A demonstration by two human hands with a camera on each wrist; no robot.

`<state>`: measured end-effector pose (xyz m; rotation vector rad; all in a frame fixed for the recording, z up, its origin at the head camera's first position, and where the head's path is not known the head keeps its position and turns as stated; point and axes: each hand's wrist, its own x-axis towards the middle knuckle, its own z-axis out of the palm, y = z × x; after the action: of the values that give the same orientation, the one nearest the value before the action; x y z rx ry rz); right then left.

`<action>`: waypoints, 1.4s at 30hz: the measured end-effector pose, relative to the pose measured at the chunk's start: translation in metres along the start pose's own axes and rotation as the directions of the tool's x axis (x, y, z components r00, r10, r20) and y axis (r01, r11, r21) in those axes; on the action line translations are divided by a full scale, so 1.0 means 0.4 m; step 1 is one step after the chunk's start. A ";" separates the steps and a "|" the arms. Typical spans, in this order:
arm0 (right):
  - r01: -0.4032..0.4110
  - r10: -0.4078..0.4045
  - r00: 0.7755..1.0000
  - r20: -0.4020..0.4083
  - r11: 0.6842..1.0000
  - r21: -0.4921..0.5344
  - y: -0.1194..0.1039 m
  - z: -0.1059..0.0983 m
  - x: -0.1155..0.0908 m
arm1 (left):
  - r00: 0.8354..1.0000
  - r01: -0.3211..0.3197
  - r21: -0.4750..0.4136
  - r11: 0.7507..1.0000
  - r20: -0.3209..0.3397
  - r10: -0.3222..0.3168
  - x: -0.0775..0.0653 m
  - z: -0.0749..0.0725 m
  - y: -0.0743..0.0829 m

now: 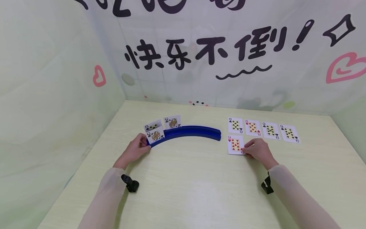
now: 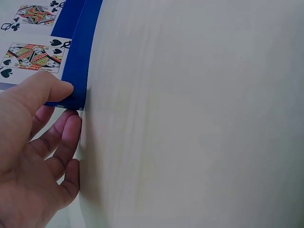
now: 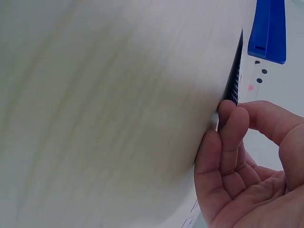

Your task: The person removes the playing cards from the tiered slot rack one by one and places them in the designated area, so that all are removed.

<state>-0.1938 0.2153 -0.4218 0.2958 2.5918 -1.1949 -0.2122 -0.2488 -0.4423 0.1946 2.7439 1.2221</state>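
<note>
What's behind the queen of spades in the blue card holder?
Behind the queen of spades, a black-suited card shows its upper part; its lower part is covered.

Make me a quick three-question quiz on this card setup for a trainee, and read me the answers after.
1. Which grip holds the rack?
2. True or false: the right grip pinches the hearts card nearest it.
3. How many cards lie in the far row, to the right of the rack?

Key:
1. The left grip.
2. True.
3. Four.
</note>
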 end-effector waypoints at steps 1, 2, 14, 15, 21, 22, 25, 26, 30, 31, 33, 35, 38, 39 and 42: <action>-0.003 0.003 1.000 0.002 1.000 -0.004 0.000 0.000 0.001 | 1.000 0.001 0.001 1.000 -0.001 -0.001 0.000 0.000 0.000; -0.004 0.004 1.000 0.003 1.000 -0.009 -0.001 0.001 0.001 | 1.000 0.003 0.001 1.000 -0.001 -0.003 0.000 -0.001 0.001; 0.007 -0.006 1.000 0.017 0.999 -0.050 -0.005 0.003 0.001 | 1.000 0.004 0.000 1.000 0.001 -0.004 0.000 -0.002 0.001; 0.006 -0.005 1.000 0.017 0.999 -0.051 -0.004 0.001 0.000 | 1.000 0.006 0.002 1.000 0.001 -0.006 0.000 -0.002 0.001; 0.035 -0.033 0.999 0.017 0.997 -0.069 -0.005 -0.009 -0.003 | 1.000 0.011 0.001 1.000 -0.003 -0.011 0.000 0.000 0.003; 0.048 -0.047 0.999 0.017 0.996 -0.078 -0.007 -0.011 -0.005 | 1.000 0.011 -0.002 1.000 -0.003 -0.011 -0.001 0.000 0.003; 0.093 -0.092 0.996 0.012 0.989 -0.116 -0.023 -0.012 -0.009 | 1.000 0.011 -0.012 1.000 -0.005 -0.011 -0.001 0.000 0.004; 0.104 -0.103 0.995 0.014 0.986 -0.128 -0.030 -0.011 -0.009 | 1.000 0.011 -0.013 1.000 -0.005 -0.011 -0.001 -0.001 0.003; 0.168 -0.168 0.986 0.018 0.972 -0.166 -0.069 0.001 -0.005 | 1.000 0.012 -0.012 1.000 -0.005 -0.013 -0.003 -0.003 0.004; 0.191 -0.190 0.982 0.018 0.967 -0.169 -0.079 0.006 -0.002 | 1.000 0.012 -0.012 1.000 -0.006 -0.012 -0.003 -0.003 0.004; 0.246 -0.247 0.969 0.017 0.954 -0.173 -0.096 0.020 0.006 | 1.000 0.009 -0.009 1.000 -0.007 -0.009 -0.003 -0.003 0.004; 0.298 -0.299 0.954 0.017 0.941 -0.160 -0.112 0.036 0.015 | 1.000 0.002 -0.006 1.000 -0.004 -0.002 -0.002 -0.003 0.004; 0.363 -0.363 0.931 0.019 0.924 -0.125 -0.141 0.061 0.025 | 1.000 -0.003 -0.007 1.000 -0.001 0.003 -0.001 -0.002 0.003; 0.381 -0.382 0.924 0.020 0.918 -0.113 -0.153 0.069 0.029 | 1.000 -0.002 -0.007 1.000 0.000 0.002 -0.001 -0.002 0.002; 0.430 -0.429 0.903 0.026 0.901 -0.064 -0.187 0.092 0.042 | 1.000 0.005 -0.010 1.000 -0.001 -0.005 0.000 0.000 -0.002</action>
<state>-0.2258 0.1406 -0.3969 -0.3184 2.7664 -1.2248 -0.2122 -0.2492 -0.4428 0.1852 2.7369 1.2354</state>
